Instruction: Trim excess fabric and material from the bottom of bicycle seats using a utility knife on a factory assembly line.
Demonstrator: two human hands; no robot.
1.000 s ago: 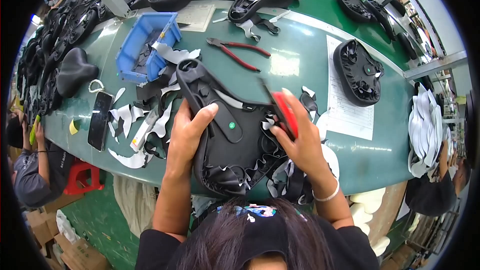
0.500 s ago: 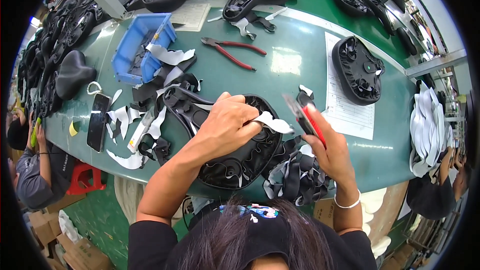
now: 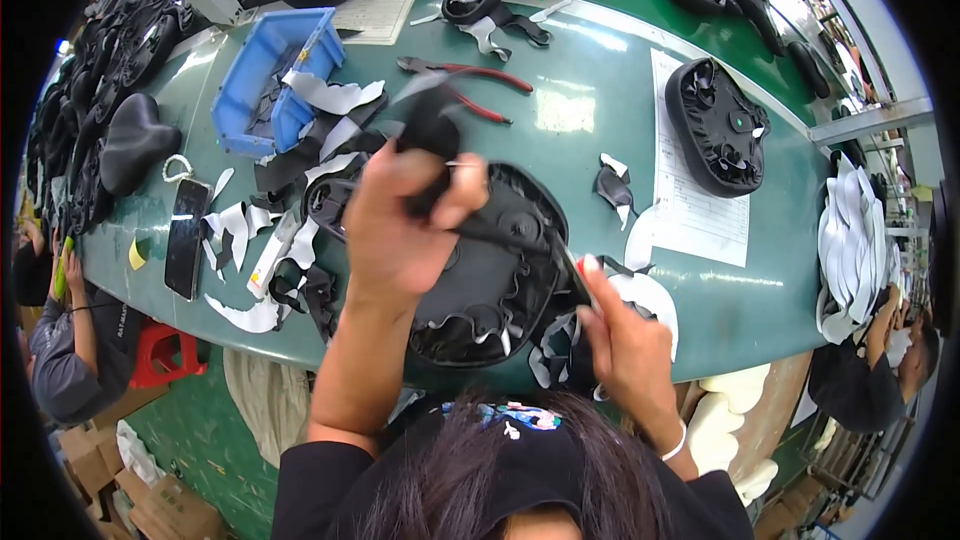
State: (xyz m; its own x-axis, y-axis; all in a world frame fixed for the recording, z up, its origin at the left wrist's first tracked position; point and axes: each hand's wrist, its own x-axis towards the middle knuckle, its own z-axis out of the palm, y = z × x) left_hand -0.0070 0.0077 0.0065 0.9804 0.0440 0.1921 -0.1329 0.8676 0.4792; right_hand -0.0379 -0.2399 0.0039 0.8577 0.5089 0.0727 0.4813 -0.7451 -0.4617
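An upturned black bicycle saddle (image 3: 470, 290) lies in front of me, its gathered cover edge folded inward. My left hand (image 3: 390, 225), smeared by motion, is closed on a black trimming strip (image 3: 490, 233) at the saddle's far left. The strip runs taut to the saddle's right rim; its loose end is a blur above the fingers. There my right hand (image 3: 632, 350) grips a red-handled cutter knife (image 3: 586, 268), blade against the rim. My fingers hide most of its handle. Beside that hand lies a curved white strip (image 3: 655, 305), and dark offcuts show partly under the wrist.
Red-handled cutting pliers (image 3: 480, 80) lie beyond the saddle. A blue bin (image 3: 225, 105), scraps and a phone (image 3: 187, 240) are on the left. Another upturned saddle (image 3: 715, 130) sits on a paper sheet at right. A pile of saddles fills the far left; people work on both sides.
My left hand has moved up and left, now pulling a black strip instead of gripping a white piece. The knife has come down to the saddle's right rim. A curved white strip now shows at right.
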